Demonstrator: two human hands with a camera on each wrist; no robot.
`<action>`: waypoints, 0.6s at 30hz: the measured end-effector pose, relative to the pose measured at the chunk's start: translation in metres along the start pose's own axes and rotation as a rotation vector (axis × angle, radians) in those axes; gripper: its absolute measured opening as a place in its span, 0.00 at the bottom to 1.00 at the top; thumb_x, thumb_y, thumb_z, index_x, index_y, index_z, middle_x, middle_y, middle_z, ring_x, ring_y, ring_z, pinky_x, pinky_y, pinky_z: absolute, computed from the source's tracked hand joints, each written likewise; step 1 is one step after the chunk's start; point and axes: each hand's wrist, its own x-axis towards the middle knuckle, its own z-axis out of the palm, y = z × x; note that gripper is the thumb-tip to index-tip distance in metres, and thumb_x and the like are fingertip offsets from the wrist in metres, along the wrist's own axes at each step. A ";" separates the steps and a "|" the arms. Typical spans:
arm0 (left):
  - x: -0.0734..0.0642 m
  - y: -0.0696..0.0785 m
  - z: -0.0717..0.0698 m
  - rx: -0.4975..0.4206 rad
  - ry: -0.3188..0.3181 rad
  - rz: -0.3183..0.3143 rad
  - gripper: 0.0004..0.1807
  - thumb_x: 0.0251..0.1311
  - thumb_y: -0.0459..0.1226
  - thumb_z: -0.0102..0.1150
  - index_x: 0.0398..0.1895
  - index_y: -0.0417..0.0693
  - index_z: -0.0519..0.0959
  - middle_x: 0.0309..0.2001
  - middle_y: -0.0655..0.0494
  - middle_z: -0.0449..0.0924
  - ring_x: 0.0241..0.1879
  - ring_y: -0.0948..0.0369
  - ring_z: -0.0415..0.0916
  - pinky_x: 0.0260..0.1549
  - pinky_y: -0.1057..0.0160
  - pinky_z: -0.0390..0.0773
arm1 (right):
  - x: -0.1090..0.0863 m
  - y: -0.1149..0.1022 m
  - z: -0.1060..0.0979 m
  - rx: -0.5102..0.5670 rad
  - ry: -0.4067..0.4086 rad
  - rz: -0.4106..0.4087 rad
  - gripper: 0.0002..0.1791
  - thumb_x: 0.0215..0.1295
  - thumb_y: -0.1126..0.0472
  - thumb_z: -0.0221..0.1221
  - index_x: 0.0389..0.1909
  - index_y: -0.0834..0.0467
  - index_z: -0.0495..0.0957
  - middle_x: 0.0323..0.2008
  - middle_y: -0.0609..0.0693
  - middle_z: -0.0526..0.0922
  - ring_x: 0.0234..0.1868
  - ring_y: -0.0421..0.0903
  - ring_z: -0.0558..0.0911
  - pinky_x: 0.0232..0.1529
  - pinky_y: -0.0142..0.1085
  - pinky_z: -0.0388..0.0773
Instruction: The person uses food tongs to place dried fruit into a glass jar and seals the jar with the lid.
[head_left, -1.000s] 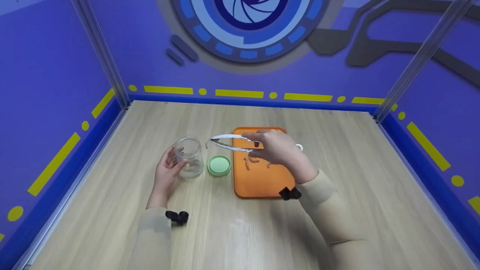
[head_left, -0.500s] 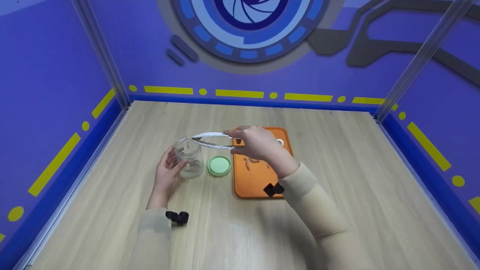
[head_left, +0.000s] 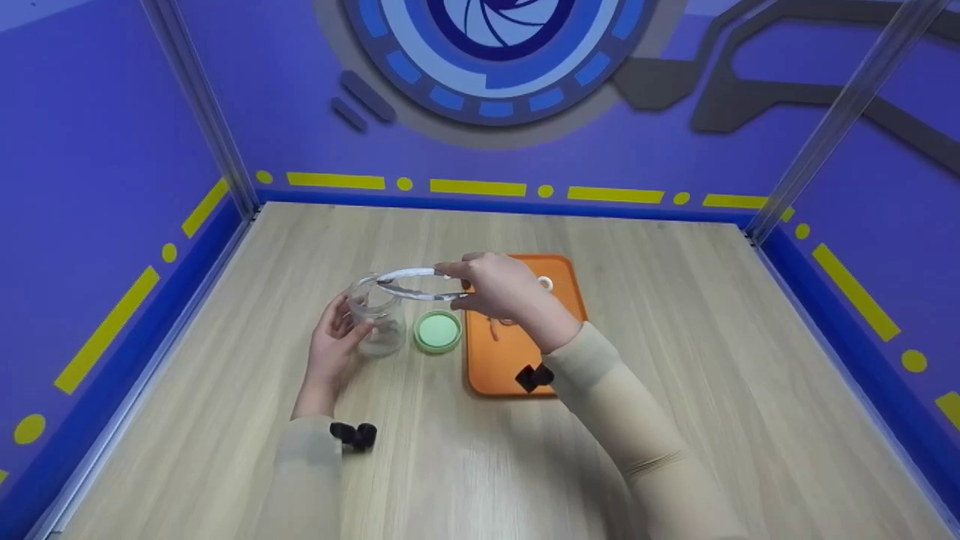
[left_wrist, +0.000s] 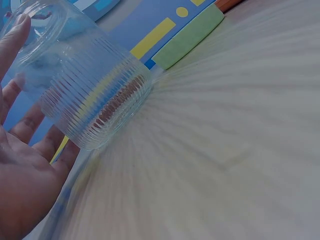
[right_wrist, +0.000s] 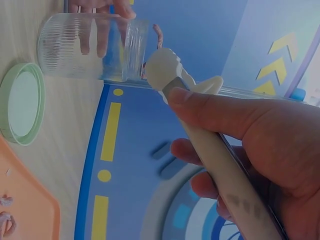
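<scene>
While left grip (head_left: 335, 347) holds jar (head_left: 385, 339), right grip (head_left: 501, 287) tongs (right_wrist: 225, 182), right wrist view best shows a pink strip (right_wrist: 159, 36).

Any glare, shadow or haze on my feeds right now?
Head: faint sheen on the table, soft shadow beside the right sleeve; left wrist: dim and hazy, though ridges on the jar show; right wrist: also dim, tongs recognisable.

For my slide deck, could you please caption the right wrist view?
Right hand holding tongs at the mouth of a glass jar, with a green lid and orange tray nearby.
</scene>
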 end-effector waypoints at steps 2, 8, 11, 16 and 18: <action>0.000 0.000 0.000 -0.016 -0.003 0.003 0.40 0.67 0.32 0.65 0.79 0.51 0.58 0.77 0.49 0.64 0.75 0.55 0.63 0.70 0.66 0.73 | 0.000 0.001 0.001 0.000 0.000 0.003 0.34 0.61 0.54 0.74 0.69 0.41 0.76 0.43 0.48 0.86 0.38 0.42 0.84 0.34 0.33 0.85; -0.001 -0.001 0.000 -0.057 -0.012 0.007 0.40 0.67 0.30 0.65 0.79 0.50 0.58 0.76 0.49 0.65 0.72 0.60 0.65 0.63 0.76 0.75 | -0.001 0.002 0.002 0.010 -0.007 0.016 0.34 0.61 0.54 0.73 0.69 0.40 0.76 0.44 0.48 0.86 0.38 0.42 0.83 0.34 0.34 0.84; 0.000 -0.002 0.000 -0.064 -0.016 0.007 0.40 0.66 0.31 0.65 0.79 0.51 0.59 0.76 0.49 0.66 0.71 0.61 0.66 0.64 0.74 0.75 | -0.002 0.003 0.003 0.019 -0.004 0.026 0.34 0.61 0.53 0.73 0.70 0.40 0.75 0.44 0.47 0.86 0.38 0.42 0.82 0.32 0.33 0.83; -0.001 -0.002 -0.001 -0.043 -0.014 0.005 0.40 0.66 0.32 0.66 0.78 0.53 0.59 0.75 0.51 0.67 0.71 0.61 0.66 0.63 0.75 0.76 | -0.004 0.004 0.004 0.036 0.001 0.030 0.34 0.61 0.54 0.74 0.69 0.41 0.76 0.45 0.48 0.86 0.38 0.42 0.83 0.32 0.33 0.83; -0.001 -0.001 -0.001 -0.032 -0.013 0.001 0.40 0.67 0.33 0.66 0.79 0.54 0.59 0.75 0.52 0.67 0.72 0.61 0.65 0.63 0.75 0.76 | -0.005 0.005 0.005 0.042 0.003 0.024 0.34 0.61 0.54 0.74 0.69 0.42 0.76 0.45 0.48 0.86 0.38 0.43 0.83 0.34 0.33 0.84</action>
